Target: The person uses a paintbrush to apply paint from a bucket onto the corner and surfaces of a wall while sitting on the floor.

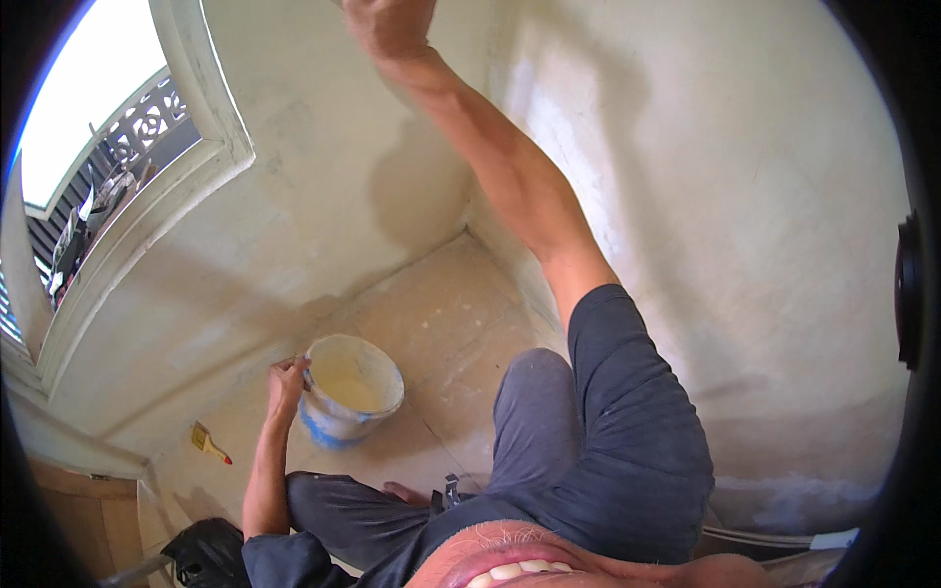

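Observation:
My left hand [288, 378] grips the rim of a plastic bucket [345, 426], which is smeared with blue and white and stands on the tiled floor. Pale yellowish liquid, perhaps paint, lies inside the bucket. My right hand [390, 26] is raised at the top edge of the picture, with the arm stretched out before the painted walls. Its fingers are cut off by the frame, so what they hold or touch cannot be told. A paintbrush [209, 442] with a pale handle and red tip lies on the floor left of the bucket.
Two pale, patchy walls [316, 184] meet at a corner beyond the bucket. A window frame [213, 158] is at the upper left. A black bag [209, 551] lies at the lower left near a wooden panel [88, 514]. Cables [764, 539] run along the lower right.

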`<state>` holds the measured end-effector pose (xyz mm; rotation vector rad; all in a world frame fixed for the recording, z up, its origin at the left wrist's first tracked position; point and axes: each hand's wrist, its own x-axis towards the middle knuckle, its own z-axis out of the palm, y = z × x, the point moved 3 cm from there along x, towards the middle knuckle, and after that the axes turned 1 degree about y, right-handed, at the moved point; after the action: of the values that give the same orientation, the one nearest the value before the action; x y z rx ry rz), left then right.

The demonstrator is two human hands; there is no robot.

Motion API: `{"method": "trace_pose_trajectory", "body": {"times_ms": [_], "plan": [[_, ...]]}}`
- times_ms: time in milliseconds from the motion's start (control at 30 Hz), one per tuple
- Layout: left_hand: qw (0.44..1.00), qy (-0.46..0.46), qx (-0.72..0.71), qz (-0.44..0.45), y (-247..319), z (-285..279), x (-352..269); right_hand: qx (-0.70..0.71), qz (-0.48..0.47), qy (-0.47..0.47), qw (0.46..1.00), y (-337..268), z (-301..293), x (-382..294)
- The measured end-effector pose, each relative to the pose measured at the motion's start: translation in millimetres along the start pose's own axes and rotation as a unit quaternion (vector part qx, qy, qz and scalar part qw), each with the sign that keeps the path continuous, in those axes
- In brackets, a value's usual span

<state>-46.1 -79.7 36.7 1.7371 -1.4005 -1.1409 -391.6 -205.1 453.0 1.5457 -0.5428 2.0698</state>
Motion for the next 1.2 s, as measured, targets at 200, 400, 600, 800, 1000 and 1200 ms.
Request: {"method": "trace_pose_trajectory", "body": {"times_ms": [200, 400, 600, 800, 1000, 1200], "plan": [[1.0, -0.005, -0.004, -0.004, -7.7, -3.5, 3.4, -0.145, 0.012, 0.003, 0.989, 63.1, -76.4, 19.5], [1.0, 0.011, -0.018, -0.011, 1.1, 0.9, -0.7, -0.293, -0.002, 0.023, 0.956, 126.9, -125.0, 32.7], [0.999, -0.012, -0.035, -0.01, -13.7, -0.5, 6.3, -0.24, 0.099, -0.001, 0.966, 122.6, -81.5, 10.6], [1.0, -0.001, -0.019, -0.013, -7.6, -0.8, 2.1, -0.081, 0.002, -0.007, 0.997, 35.2, 20.0, -38.1], [1.0, -0.008, -0.005, -0.003, -2.8, -3.1, 0.6, 0.074, 0.021, -0.046, 0.996, -37.3, 32.8, -33.3], [1.0, -0.005, -0.006, -0.008, -4.2, -3.6, -2.2, 0.067, 0.157, 0.007, 0.985, 46.8, -26.2, -7.6]]}}
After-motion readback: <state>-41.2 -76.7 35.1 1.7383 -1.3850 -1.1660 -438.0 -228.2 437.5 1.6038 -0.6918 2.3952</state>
